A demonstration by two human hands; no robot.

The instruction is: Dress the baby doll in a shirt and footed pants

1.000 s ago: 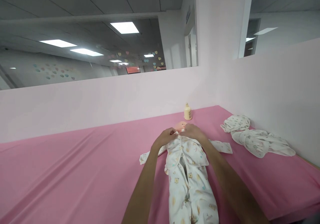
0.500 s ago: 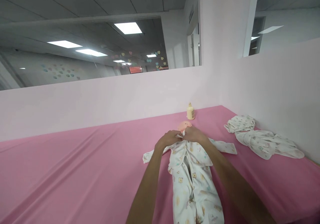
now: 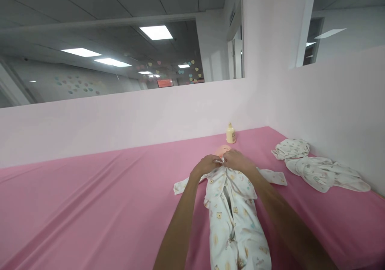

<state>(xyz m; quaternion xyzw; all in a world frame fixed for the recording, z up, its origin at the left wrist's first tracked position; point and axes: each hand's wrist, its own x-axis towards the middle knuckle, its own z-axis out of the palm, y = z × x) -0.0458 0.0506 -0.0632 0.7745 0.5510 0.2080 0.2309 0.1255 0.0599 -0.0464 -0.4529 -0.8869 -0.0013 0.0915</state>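
One pink sheet [image 3: 114,197] spreads below two windows. On it lies one doll [image 3: 223,150] in a patterned top [image 3: 240,183]; two hands, left [image 3: 236,160] and right [image 3: 207,165], pinch its collar. One bottle [image 3: 231,134] stands beyond, two cloth bundles rightward.

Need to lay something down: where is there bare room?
Widest: pink cover left of the printed outfit. Smaller: between bottle and crumpled white cloths. Crowded: the collar, with left hand and right hand on it.
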